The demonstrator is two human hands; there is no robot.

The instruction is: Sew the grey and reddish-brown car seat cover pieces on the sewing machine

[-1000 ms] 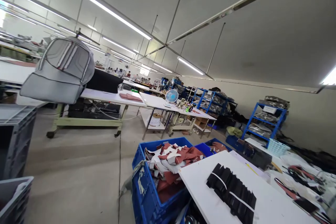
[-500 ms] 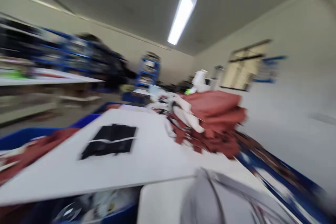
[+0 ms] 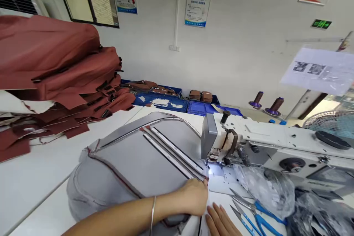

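A large grey fabric bag piece [image 3: 138, 158], seams and binding showing, lies on the table left of the sewing machine [image 3: 249, 143]. Two pale strips with dark edges [image 3: 171, 155] run across it towards the needle area. My left hand [image 3: 195, 196], with a bangle on its wrist, is closed on the near edge of the bag piece, just in front of the lit machine bed. Beside it, my right hand [image 3: 222, 222] rests flat at the bottom edge, fingers stretched out. Blue-handled scissors [image 3: 261, 210] and a similar second tool lie to its right.
Reddish-brown fabric pieces [image 3: 61, 70] are piled high on the left. Clear plastic bags [image 3: 269, 188] lie beside the machine. Blue crates [image 3: 166, 101] stand along the wall, and two thread cones [image 3: 275, 107] rise behind the machine. A fan [image 3: 332, 125] is at the right.
My view has swung right and down, from the room and long table to the sewing machine. Both hands and the whole grey bag piece have come into sight.
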